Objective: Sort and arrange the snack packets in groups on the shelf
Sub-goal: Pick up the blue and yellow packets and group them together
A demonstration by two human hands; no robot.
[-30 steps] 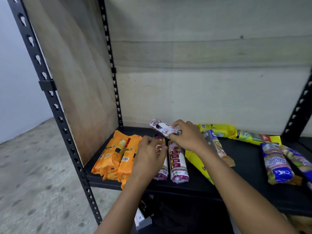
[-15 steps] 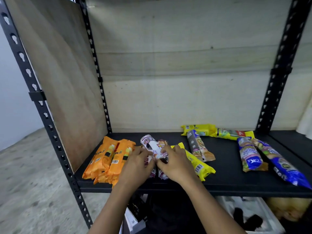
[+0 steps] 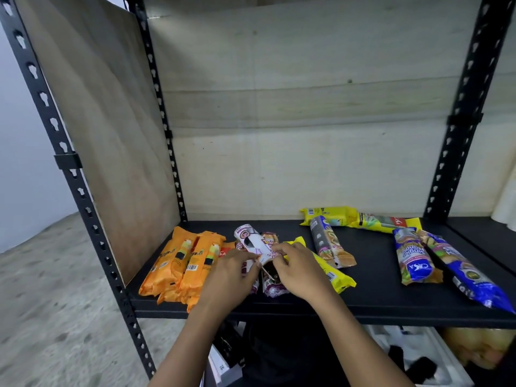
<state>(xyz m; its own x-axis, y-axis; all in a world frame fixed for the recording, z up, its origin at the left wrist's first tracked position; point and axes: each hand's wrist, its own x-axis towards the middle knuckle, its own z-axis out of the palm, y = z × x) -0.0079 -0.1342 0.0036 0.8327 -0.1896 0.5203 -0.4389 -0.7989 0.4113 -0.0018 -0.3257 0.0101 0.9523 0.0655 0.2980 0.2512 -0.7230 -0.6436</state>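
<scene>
Left front upright point(image 3: 69, 174) and right rear upright point(image 3: 458, 129): black steel, punched with keyhole slots. Shelf point(image 3: 377, 297): matte black, flat. Side panel point(image 3: 106, 135): brown plywood, on the left. Back panel point(image 3: 307, 107): pale boards with horizontal seams. Floor point(image 3: 55, 303): grey speckled concrete. Wall point(image 3: 22, 163): plain, pale, far left. White bin point(image 3: 435, 347): on the level below. Light: soft, even.

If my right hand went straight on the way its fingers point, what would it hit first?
The right hand points left at the white packet it pinches; just past that, probably the left hand, though depth is unclear.
</scene>
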